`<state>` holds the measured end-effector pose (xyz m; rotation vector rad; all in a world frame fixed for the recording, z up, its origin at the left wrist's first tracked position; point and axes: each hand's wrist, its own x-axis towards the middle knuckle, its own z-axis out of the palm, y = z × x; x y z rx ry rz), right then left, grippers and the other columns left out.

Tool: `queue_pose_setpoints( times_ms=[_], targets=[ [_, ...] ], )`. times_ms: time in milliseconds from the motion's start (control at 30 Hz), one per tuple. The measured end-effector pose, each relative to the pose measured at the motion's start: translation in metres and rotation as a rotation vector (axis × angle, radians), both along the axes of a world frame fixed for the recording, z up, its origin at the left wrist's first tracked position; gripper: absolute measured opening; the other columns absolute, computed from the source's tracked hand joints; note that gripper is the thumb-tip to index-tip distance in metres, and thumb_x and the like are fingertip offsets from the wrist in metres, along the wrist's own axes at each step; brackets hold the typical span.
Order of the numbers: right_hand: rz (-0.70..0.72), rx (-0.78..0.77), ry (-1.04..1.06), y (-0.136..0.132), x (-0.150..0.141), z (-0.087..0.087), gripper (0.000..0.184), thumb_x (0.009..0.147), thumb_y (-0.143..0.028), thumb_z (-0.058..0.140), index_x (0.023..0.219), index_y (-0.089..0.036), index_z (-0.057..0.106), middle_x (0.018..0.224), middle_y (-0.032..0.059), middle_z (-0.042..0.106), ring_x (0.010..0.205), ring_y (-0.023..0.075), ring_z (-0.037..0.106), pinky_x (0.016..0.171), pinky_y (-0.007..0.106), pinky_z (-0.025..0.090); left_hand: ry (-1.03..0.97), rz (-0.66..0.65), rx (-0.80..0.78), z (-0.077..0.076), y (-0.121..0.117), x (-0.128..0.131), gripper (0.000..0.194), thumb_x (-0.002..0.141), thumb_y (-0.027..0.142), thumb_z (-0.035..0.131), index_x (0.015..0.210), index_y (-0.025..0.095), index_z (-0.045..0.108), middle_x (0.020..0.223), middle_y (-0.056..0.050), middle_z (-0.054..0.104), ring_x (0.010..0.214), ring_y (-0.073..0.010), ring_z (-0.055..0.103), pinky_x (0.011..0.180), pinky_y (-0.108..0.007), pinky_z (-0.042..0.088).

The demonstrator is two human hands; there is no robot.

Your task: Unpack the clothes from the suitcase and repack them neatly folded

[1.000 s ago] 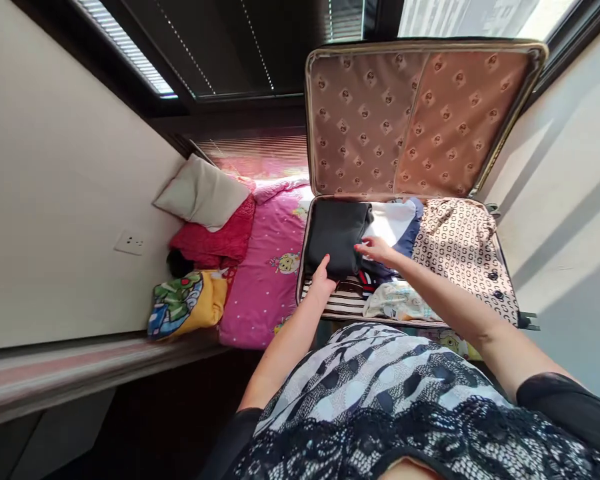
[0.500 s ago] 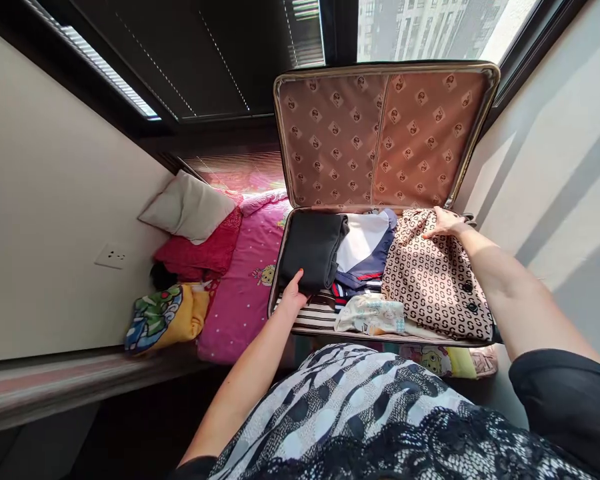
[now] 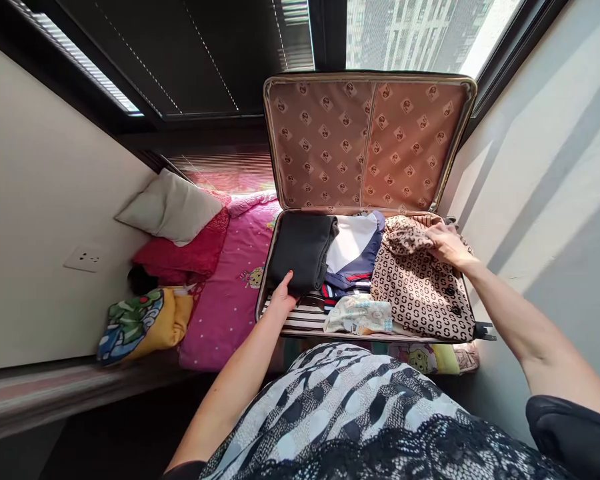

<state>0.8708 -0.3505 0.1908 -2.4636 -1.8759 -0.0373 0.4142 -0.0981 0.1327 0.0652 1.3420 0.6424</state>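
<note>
An open suitcase (image 3: pixel 363 209) lies with its patterned lid raised. My left hand (image 3: pixel 283 297) is at the near edge of a folded black garment (image 3: pixel 303 250), thumb on top and the other fingers hidden beneath. My right hand (image 3: pixel 449 245) is closed on the upper part of a beige garment with a dark pattern (image 3: pixel 413 287), whose far edge is bunched and lifted. Between them sits a white and navy garment (image 3: pixel 353 241). Along the near side lie a pale printed cloth (image 3: pixel 359 313) and a striped cloth (image 3: pixel 305 317).
Beneath the suitcase is a bed with a pink sheet (image 3: pixel 217 307). To the left are a pale pillow (image 3: pixel 173 208), a red cloth (image 3: pixel 180 257) and a yellow bundle with a colourful print (image 3: pixel 143 323). A white wall (image 3: pixel 545 187) stands close on the right.
My right hand has taken hold of the beige patterned garment, drawing its far edge up and toward me. My left hand stays at the black garment. The view has shifted slightly.
</note>
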Motion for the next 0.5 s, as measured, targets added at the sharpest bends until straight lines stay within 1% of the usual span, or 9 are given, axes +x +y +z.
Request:
queue_pose_setpoints(
  times_ms=[67, 100, 200, 267, 300, 333, 367, 433, 500],
  targets=[
    [0.050, -0.025, -0.046, -0.019, -0.024, -0.005, 0.014, 0.084, -0.010, 0.066, 0.093, -0.018, 0.071, 0.112, 0.0159, 0.075, 0.110, 0.0301, 0.057, 0.097, 0.042, 0.042, -0.019, 0.000, 0.000, 0.000, 0.000, -0.001, 0.043, 0.098, 0.013, 0.076, 0.140, 0.022, 0.072, 0.087, -0.002, 0.082, 0.071, -0.0182, 0.079, 0.086, -0.034, 0.069],
    [0.048, -0.039, -0.054, -0.028, -0.036, -0.008, 0.014, 0.084, -0.009, 0.062, 0.092, -0.018, 0.070, 0.110, 0.0163, 0.075, 0.108, 0.0301, 0.059, 0.096, 0.041, 0.043, -0.025, 0.000, 0.001, 0.000, 0.001, -0.001, 0.045, 0.098, 0.012, 0.076, 0.141, 0.023, 0.071, 0.088, -0.002, 0.082, 0.072, -0.0185, 0.079, 0.086, -0.035, 0.069],
    [-0.047, -0.037, -0.056, -0.046, -0.064, -0.016, 0.016, 0.084, -0.009, 0.055, 0.090, -0.018, 0.067, 0.095, 0.0165, 0.073, 0.091, 0.0281, 0.062, 0.084, 0.038, 0.045, -0.022, 0.002, 0.002, -0.001, 0.002, -0.001, 0.047, 0.097, 0.012, 0.076, 0.143, 0.023, 0.070, 0.087, -0.002, 0.081, 0.071, -0.0186, 0.079, 0.086, -0.036, 0.069],
    [-0.141, -0.019, -0.029, -0.050, -0.072, -0.010, 0.018, 0.082, -0.010, 0.054, 0.093, -0.017, 0.066, 0.087, 0.0158, 0.071, 0.081, 0.0274, 0.062, 0.075, 0.036, 0.045, -0.010, -0.001, -0.006, 0.000, 0.002, 0.000, 0.048, 0.097, 0.012, 0.076, 0.143, 0.022, 0.070, 0.087, -0.002, 0.081, 0.069, -0.0183, 0.079, 0.087, -0.036, 0.070],
    [-0.190, 0.001, -0.013, -0.050, -0.074, -0.003, 0.020, 0.082, -0.012, 0.055, 0.097, -0.017, 0.066, 0.085, 0.0156, 0.070, 0.078, 0.0281, 0.062, 0.072, 0.036, 0.045, -0.005, -0.003, -0.012, 0.000, 0.002, 0.001, 0.048, 0.097, 0.012, 0.077, 0.143, 0.022, 0.070, 0.087, -0.002, 0.081, 0.069, -0.0181, 0.079, 0.087, -0.036, 0.070],
    [-0.234, 0.027, 0.001, -0.049, -0.074, 0.009, 0.023, 0.082, -0.015, 0.056, 0.102, -0.016, 0.066, 0.084, 0.0157, 0.069, 0.077, 0.0294, 0.062, 0.069, 0.037, 0.045, -0.003, -0.004, -0.013, 0.000, 0.001, 0.001, 0.047, 0.096, 0.012, 0.077, 0.142, 0.021, 0.070, 0.087, -0.002, 0.081, 0.068, -0.0181, 0.078, 0.087, -0.037, 0.070],
    [-0.273, 0.054, 0.014, -0.047, -0.073, 0.025, 0.027, 0.083, -0.019, 0.057, 0.108, -0.016, 0.065, 0.084, 0.0160, 0.070, 0.077, 0.0309, 0.064, 0.069, 0.038, 0.046, -0.007, -0.005, -0.013, 0.000, 0.001, 0.002, 0.046, 0.096, 0.012, 0.077, 0.141, 0.020, 0.070, 0.087, -0.003, 0.081, 0.069, -0.0183, 0.079, 0.087, -0.037, 0.070],
    [-0.340, 0.097, 0.044, -0.043, -0.073, 0.066, 0.037, 0.084, -0.027, 0.060, 0.120, -0.017, 0.063, 0.088, 0.0165, 0.071, 0.080, 0.0339, 0.067, 0.070, 0.040, 0.049, -0.027, 0.001, -0.008, 0.000, 0.000, 0.003, 0.044, 0.097, 0.012, 0.076, 0.140, 0.019, 0.071, 0.086, -0.004, 0.081, 0.071, -0.0192, 0.080, 0.088, -0.037, 0.070],
    [-0.361, 0.111, 0.102, -0.039, -0.079, 0.114, 0.049, 0.080, -0.035, 0.066, 0.127, -0.024, 0.060, 0.093, 0.0142, 0.073, 0.083, 0.0339, 0.070, 0.072, 0.041, 0.052, -0.053, 0.014, -0.010, -0.001, 0.000, 0.004, 0.043, 0.096, 0.011, 0.077, 0.138, 0.017, 0.072, 0.087, -0.005, 0.082, 0.076, -0.0209, 0.081, 0.089, -0.037, 0.070]
  ],
)
